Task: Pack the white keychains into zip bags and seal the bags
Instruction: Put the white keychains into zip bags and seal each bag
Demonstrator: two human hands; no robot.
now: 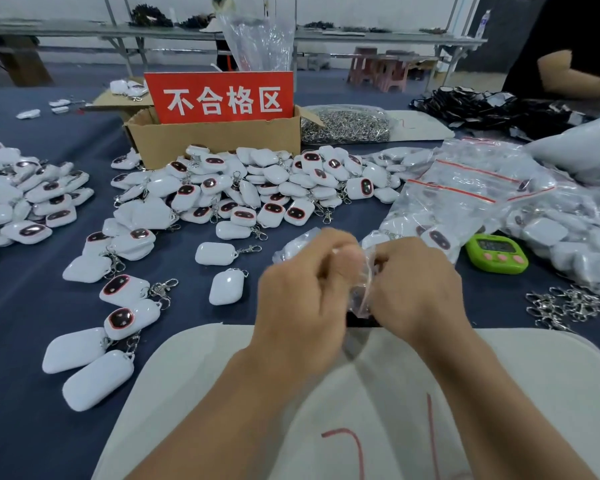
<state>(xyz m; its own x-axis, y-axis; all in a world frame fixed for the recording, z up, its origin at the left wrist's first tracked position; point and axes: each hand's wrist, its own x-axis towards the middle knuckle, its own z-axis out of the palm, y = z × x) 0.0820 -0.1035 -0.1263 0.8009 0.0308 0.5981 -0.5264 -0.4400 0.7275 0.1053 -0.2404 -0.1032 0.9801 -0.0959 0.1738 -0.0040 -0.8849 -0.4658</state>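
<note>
My left hand [302, 289] and my right hand [416, 285] meet above the near edge of the table, and both pinch a small clear zip bag [362, 289] between them. What the bag holds is hidden by my fingers. Loose white keychains [257, 192] with dark oval faces and metal clasps lie heaped in the middle of the blue table. More keychains [25, 202] are piled at the left, and a few [97, 358] lie near my left forearm. Clear zip bags with red seal strips [471, 188] lie stacked at the right.
A cardboard box [215, 140] with a red sign stands behind the heap. A bag of metal clasps [347, 126] lies to its right, loose clasps [565, 306] at the near right. A green timer [497, 252] sits by the bags. Another person's arm [575, 74] is at the far right.
</note>
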